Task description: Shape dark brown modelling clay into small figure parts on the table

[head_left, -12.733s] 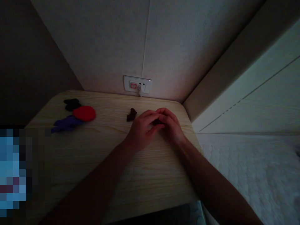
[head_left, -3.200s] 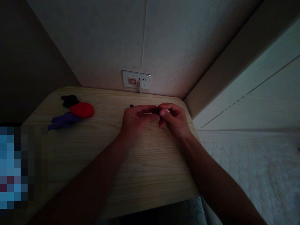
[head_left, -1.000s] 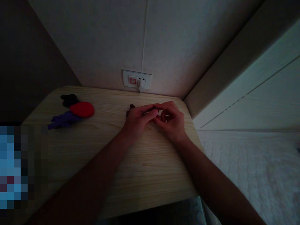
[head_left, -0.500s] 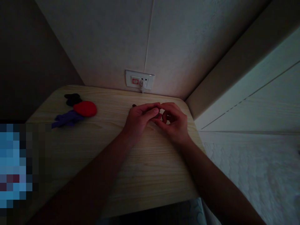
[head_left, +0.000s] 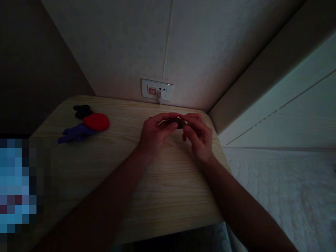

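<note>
Above the far part of the table, a dark brown, flattened lump that looks like modelling clay (head_left: 178, 123) sits between both hands. My left hand (head_left: 156, 134) is closed on it, thumb along the near side and fingers over the far side. My right hand (head_left: 198, 134) has its fingers bent, thumb and forefinger at the lump's right edge. Behind my left hand, a small dark piece (head_left: 150, 118) barely shows. On the left of the table lie a flat red clay piece (head_left: 96, 121), a purple clay piece (head_left: 77, 133) and black clay pieces (head_left: 84, 111).
The light wooden table (head_left: 126, 189) meets a pale wall (head_left: 118, 45) at the back. A wall socket (head_left: 157, 90) with a clear plug sits just above its edge. A white panel (head_left: 278, 112) and a pale quilted surface (head_left: 283, 189) are on the right. A blurred patch covers the lower left.
My right hand's thumb and fingers have shifted from curled beside the lump to its right edge. More of the dark lump now shows between the hands.
</note>
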`<state>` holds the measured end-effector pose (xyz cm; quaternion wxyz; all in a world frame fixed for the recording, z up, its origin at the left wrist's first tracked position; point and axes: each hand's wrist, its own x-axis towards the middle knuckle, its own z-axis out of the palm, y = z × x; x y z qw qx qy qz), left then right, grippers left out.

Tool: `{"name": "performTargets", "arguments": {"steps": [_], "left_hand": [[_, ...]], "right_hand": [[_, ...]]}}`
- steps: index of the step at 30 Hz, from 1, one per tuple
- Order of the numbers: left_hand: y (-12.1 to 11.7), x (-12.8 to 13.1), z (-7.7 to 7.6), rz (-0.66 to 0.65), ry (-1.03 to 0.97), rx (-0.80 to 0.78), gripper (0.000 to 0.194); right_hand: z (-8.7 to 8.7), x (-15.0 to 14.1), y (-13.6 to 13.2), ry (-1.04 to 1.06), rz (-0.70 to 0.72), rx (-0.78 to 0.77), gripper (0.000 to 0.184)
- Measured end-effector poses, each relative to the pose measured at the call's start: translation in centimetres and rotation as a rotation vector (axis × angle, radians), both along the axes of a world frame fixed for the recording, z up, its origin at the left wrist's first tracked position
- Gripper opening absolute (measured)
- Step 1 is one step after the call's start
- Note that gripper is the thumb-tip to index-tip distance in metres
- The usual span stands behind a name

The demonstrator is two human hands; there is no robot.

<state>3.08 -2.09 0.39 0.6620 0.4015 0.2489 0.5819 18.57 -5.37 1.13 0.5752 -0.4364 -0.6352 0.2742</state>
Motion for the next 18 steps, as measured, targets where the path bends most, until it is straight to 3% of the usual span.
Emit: {"name": "performTargets", "arguments": {"steps": [8, 13, 18], "left_hand": [[-0.21, -0.17, 0.1, 0.1, 0.144, 0.156, 0.025], [-0.23, 0.03, 0.01, 0.068, 0.132, 0.168, 0.021], [-0.2, 0.01, 0.06, 0.086, 0.143, 0.117, 0.024]], "right_hand": [[0.0, -0.42, 0.71, 0.159, -0.008, -0.114, 0.019], [-0.31, -0.12, 0.84, 0.154, -0.074, -0.09, 0.018], [-0.49, -0.04, 0.94, 0.192, -0.029, -0.073, 0.027]]}}
